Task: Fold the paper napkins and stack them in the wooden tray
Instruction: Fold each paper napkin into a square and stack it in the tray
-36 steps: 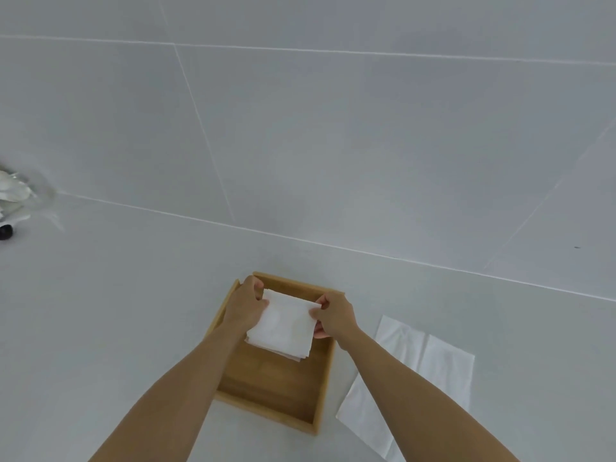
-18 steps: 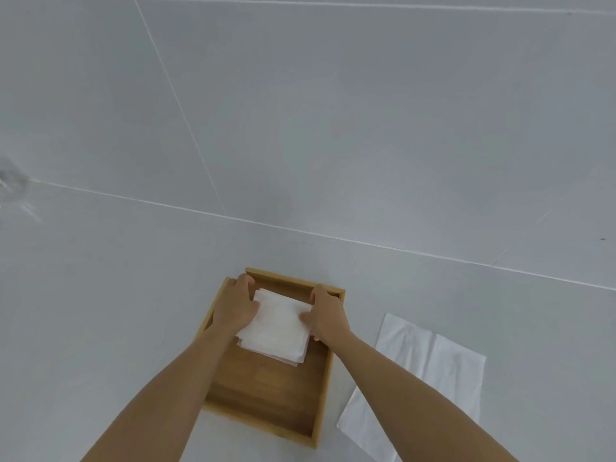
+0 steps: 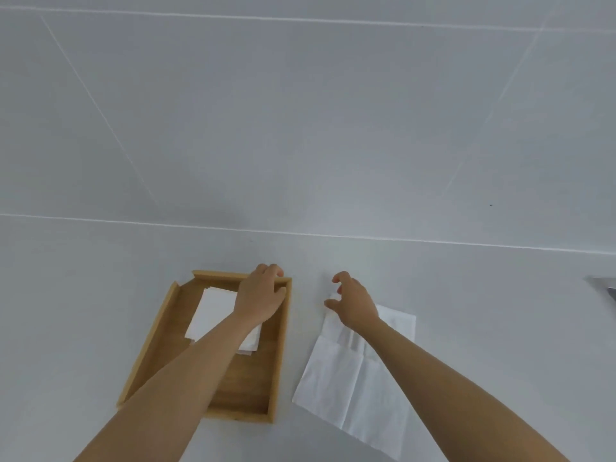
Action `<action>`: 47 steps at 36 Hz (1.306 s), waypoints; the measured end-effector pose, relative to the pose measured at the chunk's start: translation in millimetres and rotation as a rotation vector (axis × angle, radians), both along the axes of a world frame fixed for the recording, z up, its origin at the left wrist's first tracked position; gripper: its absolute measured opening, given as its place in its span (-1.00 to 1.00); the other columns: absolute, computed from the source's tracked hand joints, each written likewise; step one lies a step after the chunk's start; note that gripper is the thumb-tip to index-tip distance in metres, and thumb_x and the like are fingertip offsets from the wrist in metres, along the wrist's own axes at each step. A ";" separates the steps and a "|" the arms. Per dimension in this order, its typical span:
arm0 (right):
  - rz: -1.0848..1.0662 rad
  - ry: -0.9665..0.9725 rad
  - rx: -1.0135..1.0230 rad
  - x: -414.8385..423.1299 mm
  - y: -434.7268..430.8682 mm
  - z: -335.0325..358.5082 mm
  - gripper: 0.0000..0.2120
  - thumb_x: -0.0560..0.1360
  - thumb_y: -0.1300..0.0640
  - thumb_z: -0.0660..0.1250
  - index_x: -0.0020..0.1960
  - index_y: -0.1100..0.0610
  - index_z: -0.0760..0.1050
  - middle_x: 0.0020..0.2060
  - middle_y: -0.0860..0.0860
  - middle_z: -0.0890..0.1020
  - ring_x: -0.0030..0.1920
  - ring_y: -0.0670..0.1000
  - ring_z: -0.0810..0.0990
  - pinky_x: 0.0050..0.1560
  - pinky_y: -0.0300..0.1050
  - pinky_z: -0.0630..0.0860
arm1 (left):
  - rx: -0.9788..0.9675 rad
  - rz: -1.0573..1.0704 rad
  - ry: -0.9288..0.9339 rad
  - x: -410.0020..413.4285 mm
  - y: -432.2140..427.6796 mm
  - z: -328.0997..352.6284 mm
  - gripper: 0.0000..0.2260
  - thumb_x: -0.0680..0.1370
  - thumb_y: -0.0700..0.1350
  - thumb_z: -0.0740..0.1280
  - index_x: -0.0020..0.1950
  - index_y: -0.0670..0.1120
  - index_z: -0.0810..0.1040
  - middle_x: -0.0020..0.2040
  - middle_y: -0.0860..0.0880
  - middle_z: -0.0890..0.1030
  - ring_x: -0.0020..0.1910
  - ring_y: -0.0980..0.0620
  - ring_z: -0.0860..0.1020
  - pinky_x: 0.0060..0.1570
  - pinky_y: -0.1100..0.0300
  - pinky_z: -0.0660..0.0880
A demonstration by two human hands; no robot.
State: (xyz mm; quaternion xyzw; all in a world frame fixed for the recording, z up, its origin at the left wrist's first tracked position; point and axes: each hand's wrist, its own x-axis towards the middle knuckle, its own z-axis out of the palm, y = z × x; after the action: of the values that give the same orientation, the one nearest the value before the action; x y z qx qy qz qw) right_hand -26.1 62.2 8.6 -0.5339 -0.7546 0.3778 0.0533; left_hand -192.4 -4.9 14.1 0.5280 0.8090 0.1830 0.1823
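Wooden tray (image 3: 160,331) sits on the pale counter (image 3: 100,295) w/ a stack of folded napkins (image 3: 213,311) in its far half. Your left hand (image 3: 261,296) rests over the tray's far right corner, fingers curled on the rim, gripping nothing else. Your right hand (image 3: 353,303) hovers w/ fingers spread, empty, above the far edge of the unfolded napkin (image 3: 363,381) lying flat just beside the tray.

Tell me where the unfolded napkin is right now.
In the head view, the unfolded napkin lies flat on the counter, right of the wooden tray, under the right hand.
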 end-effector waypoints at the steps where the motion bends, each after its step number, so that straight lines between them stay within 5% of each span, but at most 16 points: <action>1: -0.017 -0.014 -0.002 10.4 2.2 -0.1 -0.58 0.49 0.14 0.31 0.30 0.14 0.28 0.20 0.14 0.48 0.09 0.12 0.53 0.02 -0.06 0.47 | -0.002 -0.029 0.004 8.3 3.4 -1.2 -0.81 0.53 -0.15 0.22 0.13 -0.13 0.45 0.11 -0.11 0.52 -0.02 -0.05 0.52 -0.09 0.20 0.41; 13: 0.045 -0.101 -0.028 53.8 26.6 -13.8 -0.64 0.51 0.17 0.28 0.28 0.16 0.34 0.21 0.14 0.50 0.20 0.10 0.47 0.13 -0.09 0.43 | -0.414 -0.123 0.198 81.2 28.1 -27.5 -0.53 0.45 0.19 0.25 0.20 -0.10 0.42 0.23 -0.11 0.42 0.32 -0.14 0.30 0.24 0.02 0.32; 25: 0.269 -0.340 0.039 17.6 46.0 -32.3 -0.48 0.38 0.04 0.44 0.23 0.16 0.34 0.20 0.10 0.49 0.25 0.13 0.37 0.23 -0.02 0.35 | -0.435 -0.118 0.230 84.6 40.2 -44.5 -0.47 0.38 0.21 0.33 0.18 -0.12 0.38 0.20 -0.10 0.43 0.22 -0.09 0.40 0.26 0.01 0.28; 30: 0.288 -0.340 -0.025 15.2 49.4 -31.1 -0.64 0.39 0.10 0.43 0.12 0.16 0.40 0.06 0.10 0.56 0.17 0.13 0.47 0.17 -0.04 0.39 | -0.424 -0.099 0.163 84.1 43.1 -42.1 -0.49 0.38 0.17 0.36 0.17 -0.12 0.38 0.20 -0.11 0.42 0.21 -0.09 0.40 0.20 0.05 0.32; 32: 0.285 -0.321 -0.041 17.1 51.4 -32.1 -0.83 0.41 0.14 0.39 -0.18 0.12 0.39 -0.19 0.02 0.50 0.04 0.11 0.49 0.03 -0.06 0.39 | -0.414 -0.090 0.128 84.4 43.3 -40.8 -0.51 0.39 0.14 0.36 0.17 -0.12 0.37 0.19 -0.11 0.41 0.19 -0.09 0.40 0.15 0.06 0.34; 34: 0.268 -0.277 -0.059 21.1 52.4 -31.8 -0.64 0.45 0.16 0.34 -0.40 0.06 0.20 -0.37 -0.07 0.31 -0.08 0.05 0.40 -0.09 -0.11 0.30 | -0.402 -0.087 0.101 84.3 44.9 -40.2 -0.55 0.41 0.10 0.35 0.17 -0.12 0.37 0.19 -0.11 0.41 0.19 -0.09 0.40 0.14 0.07 0.35; 39: 0.103 -0.031 -0.128 37.7 59.0 -25.9 -0.59 0.46 0.23 0.30 -0.43 0.05 0.15 -0.43 -0.07 0.27 -0.36 -0.05 0.30 -0.33 -0.23 0.22 | -0.382 -0.077 -0.072 87.5 55.3 -31.3 -0.57 0.40 0.05 0.39 0.18 -0.10 0.41 0.19 -0.14 0.39 0.20 -0.10 0.38 0.14 0.07 0.39; 42: 0.017 0.077 -0.123 49.5 65.7 -17.6 -0.59 0.45 0.26 0.29 -0.43 0.09 0.14 -0.46 -0.04 0.25 -0.45 -0.09 0.20 -0.44 -0.27 0.12 | -0.376 -0.066 -0.142 88.9 65.3 -23.0 -0.81 0.38 -0.03 0.42 -0.20 -0.07 0.44 0.04 -0.13 0.38 0.11 -0.08 0.39 0.06 0.08 0.40; 45: -0.037 0.120 -0.089 62.2 72.6 -9.1 -0.59 0.46 0.27 0.28 -0.43 0.08 0.14 -0.48 -0.04 0.25 -0.46 -0.09 0.20 -0.52 -0.31 0.19 | -0.322 -0.062 -0.159 89.9 76.4 -16.1 -0.60 0.34 -0.18 0.37 -0.49 -0.06 0.13 -0.36 -0.02 0.27 -0.35 0.03 0.30 -0.35 0.18 0.20; 47: -0.072 0.141 -0.070 70.8 76.8 -3.1 -0.58 0.46 0.28 0.28 -0.44 0.07 0.14 -0.49 -0.05 0.25 -0.47 -0.09 0.20 -0.50 -0.30 0.18 | -0.283 -0.056 -0.158 89.6 83.2 -11.4 -0.61 0.34 -0.23 0.32 -0.51 -0.05 0.12 -0.46 0.00 0.20 -0.42 0.02 0.25 -0.38 0.19 0.11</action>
State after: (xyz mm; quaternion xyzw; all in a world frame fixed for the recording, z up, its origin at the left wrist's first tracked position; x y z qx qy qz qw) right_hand 44.7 139.0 5.5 -0.5343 -0.7156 0.4383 0.1012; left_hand -102.8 78.2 2.7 0.5036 0.7947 0.1028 0.3229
